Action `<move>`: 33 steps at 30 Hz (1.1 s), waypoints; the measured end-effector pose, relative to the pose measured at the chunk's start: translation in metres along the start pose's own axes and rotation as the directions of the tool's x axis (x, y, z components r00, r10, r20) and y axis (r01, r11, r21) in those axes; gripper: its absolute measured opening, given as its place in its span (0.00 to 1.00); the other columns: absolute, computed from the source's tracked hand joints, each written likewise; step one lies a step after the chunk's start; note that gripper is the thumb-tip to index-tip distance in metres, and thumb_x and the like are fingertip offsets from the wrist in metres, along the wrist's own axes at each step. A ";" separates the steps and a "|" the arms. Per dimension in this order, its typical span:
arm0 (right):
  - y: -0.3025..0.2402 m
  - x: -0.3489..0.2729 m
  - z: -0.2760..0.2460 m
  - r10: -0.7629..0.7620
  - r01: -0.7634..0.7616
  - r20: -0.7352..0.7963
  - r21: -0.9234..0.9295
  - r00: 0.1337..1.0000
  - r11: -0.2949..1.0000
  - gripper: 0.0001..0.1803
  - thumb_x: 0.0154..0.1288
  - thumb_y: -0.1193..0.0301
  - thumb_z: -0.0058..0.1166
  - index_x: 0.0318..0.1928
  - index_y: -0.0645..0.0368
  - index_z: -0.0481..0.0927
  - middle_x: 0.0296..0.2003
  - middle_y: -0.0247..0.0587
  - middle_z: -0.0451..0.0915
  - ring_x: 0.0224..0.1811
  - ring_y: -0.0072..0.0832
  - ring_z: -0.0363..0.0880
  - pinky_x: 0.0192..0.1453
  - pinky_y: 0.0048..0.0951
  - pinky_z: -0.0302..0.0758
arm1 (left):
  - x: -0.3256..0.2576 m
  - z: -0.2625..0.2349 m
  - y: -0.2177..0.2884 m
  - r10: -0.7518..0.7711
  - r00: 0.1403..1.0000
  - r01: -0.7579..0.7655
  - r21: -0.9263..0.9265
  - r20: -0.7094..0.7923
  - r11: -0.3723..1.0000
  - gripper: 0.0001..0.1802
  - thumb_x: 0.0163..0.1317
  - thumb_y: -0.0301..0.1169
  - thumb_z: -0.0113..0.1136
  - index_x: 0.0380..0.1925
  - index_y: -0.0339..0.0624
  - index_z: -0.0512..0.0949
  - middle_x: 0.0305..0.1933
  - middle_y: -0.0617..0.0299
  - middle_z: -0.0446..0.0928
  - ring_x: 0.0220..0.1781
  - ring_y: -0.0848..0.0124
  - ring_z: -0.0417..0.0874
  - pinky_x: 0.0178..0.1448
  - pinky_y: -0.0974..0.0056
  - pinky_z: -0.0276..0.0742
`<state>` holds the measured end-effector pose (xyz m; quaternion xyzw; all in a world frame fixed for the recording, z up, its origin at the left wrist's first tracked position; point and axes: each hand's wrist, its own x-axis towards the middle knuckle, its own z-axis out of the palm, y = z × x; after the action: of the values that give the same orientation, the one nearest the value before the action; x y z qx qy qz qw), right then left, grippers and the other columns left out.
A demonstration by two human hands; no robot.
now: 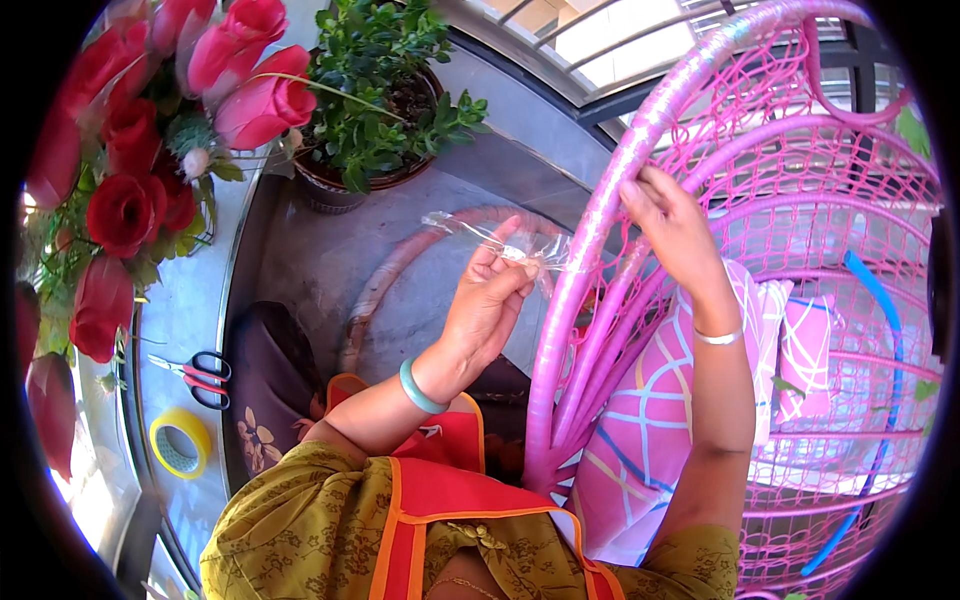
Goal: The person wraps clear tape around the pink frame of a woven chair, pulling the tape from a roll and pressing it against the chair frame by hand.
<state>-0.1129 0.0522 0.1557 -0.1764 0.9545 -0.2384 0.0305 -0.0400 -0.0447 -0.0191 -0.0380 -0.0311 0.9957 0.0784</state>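
My left hand [490, 290] is closed, its thumb and fingers pinched on a crumpled strip of clear plastic film [548, 246]. One end of the film reaches the pink tube rim [592, 235] of a netted basket chair; the other trails off to the left of my fingers. Shiny clear wrapping shows along the rim's upper curve. My right hand [672, 222] rests at that rim from the right, fingers bent and fingertips against the tube. Whether it also pinches the film there is hidden. Pink cord netting [820, 180] hangs behind my right hand.
Scissors [195, 378] and a yellow tape roll [180, 443] lie on the ledge at left, below red artificial roses [125, 215]. A potted plant [370, 100] stands at the back. A pink patterned cushion [635, 440] sits in the chair, near a blue strip [880, 290].
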 end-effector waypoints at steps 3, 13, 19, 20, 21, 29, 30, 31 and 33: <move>-0.044 -0.019 -0.005 -0.218 0.130 -0.187 -0.393 0.958 0.910 0.10 0.59 0.69 0.54 0.39 0.63 0.75 0.34 0.40 0.78 0.34 0.30 0.77 0.36 0.29 0.73 | 0.000 0.003 0.003 0.037 0.999 -0.037 -0.006 0.010 0.999 0.33 0.53 0.15 0.53 0.61 0.39 0.57 0.34 0.67 0.72 0.33 0.80 0.71 0.37 0.74 0.66; -0.083 0.054 0.052 0.166 0.584 0.760 -0.602 0.629 0.545 0.14 0.60 0.66 0.44 0.33 0.63 0.80 0.31 0.53 0.78 0.36 0.47 0.77 0.40 0.39 0.72 | -0.006 -0.011 -0.001 0.116 0.991 -0.118 0.016 0.063 0.993 0.33 0.53 0.14 0.52 0.61 0.40 0.58 0.42 0.66 0.74 0.41 0.80 0.74 0.45 0.74 0.69; -0.082 0.065 0.065 0.355 0.477 0.794 -0.588 0.493 0.653 0.15 0.57 0.66 0.47 0.36 0.65 0.80 0.35 0.54 0.79 0.39 0.47 0.78 0.42 0.41 0.74 | -0.012 -0.002 0.003 0.134 0.991 -0.133 0.034 -0.003 0.990 0.32 0.53 0.14 0.52 0.60 0.41 0.60 0.39 0.67 0.76 0.39 0.79 0.74 0.43 0.74 0.68; -0.081 0.066 0.062 0.347 0.455 0.802 -0.571 0.486 0.683 0.15 0.56 0.66 0.47 0.35 0.65 0.80 0.35 0.54 0.79 0.38 0.47 0.78 0.42 0.41 0.73 | -0.012 -0.001 0.003 0.125 0.992 -0.125 0.039 -0.009 0.991 0.32 0.53 0.14 0.52 0.60 0.41 0.60 0.37 0.67 0.76 0.37 0.79 0.74 0.42 0.74 0.67; -0.080 0.066 0.061 0.338 0.433 0.812 -0.550 0.476 0.714 0.14 0.56 0.66 0.48 0.34 0.64 0.80 0.34 0.53 0.79 0.38 0.47 0.78 0.42 0.41 0.73 | -0.011 -0.005 0.003 0.135 0.991 -0.135 0.033 0.024 0.990 0.32 0.53 0.15 0.52 0.60 0.40 0.61 0.35 0.68 0.75 0.36 0.79 0.73 0.40 0.74 0.67; -0.056 0.044 0.058 -0.007 0.551 0.742 -0.492 0.671 0.675 0.08 0.55 0.69 0.48 0.30 0.59 0.76 0.27 0.48 0.78 0.34 0.47 0.76 0.35 0.45 0.70 | -0.010 -0.014 -0.002 0.066 0.996 -0.066 0.013 0.059 0.998 0.30 0.53 0.16 0.52 0.59 0.36 0.61 0.27 0.69 0.71 0.28 0.80 0.69 0.35 0.74 0.64; -0.054 0.042 0.058 -0.039 0.560 0.732 -0.484 0.680 0.673 0.07 0.55 0.69 0.47 0.29 0.60 0.74 0.27 0.47 0.78 0.33 0.47 0.76 0.34 0.45 0.69 | -0.011 -0.012 -0.001 0.038 0.999 -0.038 -0.020 0.032 0.999 0.27 0.54 0.16 0.53 0.57 0.35 0.63 0.27 0.69 0.71 0.28 0.80 0.69 0.35 0.74 0.64; -0.053 0.041 0.058 -0.052 0.566 0.731 -0.479 0.680 0.670 0.07 0.55 0.69 0.48 0.29 0.60 0.74 0.27 0.47 0.78 0.33 0.47 0.76 0.34 0.45 0.68 | -0.014 -0.007 0.000 0.011 1.000 -0.010 -0.053 0.007 0.999 0.25 0.54 0.17 0.53 0.54 0.35 0.66 0.26 0.69 0.71 0.27 0.80 0.68 0.34 0.74 0.64; -0.054 0.041 0.058 -0.078 0.580 0.729 -0.469 0.680 0.666 0.07 0.55 0.69 0.48 0.29 0.60 0.74 0.27 0.47 0.78 0.32 0.47 0.76 0.34 0.46 0.68 | -0.015 -0.006 0.001 -0.057 0.998 0.057 -0.111 0.008 0.992 0.20 0.54 0.17 0.53 0.49 0.35 0.70 0.26 0.70 0.71 0.26 0.80 0.67 0.34 0.75 0.64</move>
<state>-0.1253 -0.0323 0.1311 -0.4292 0.8454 0.1973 0.2493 -0.0253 -0.0480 -0.0244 -0.0389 -0.0877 0.9899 0.1046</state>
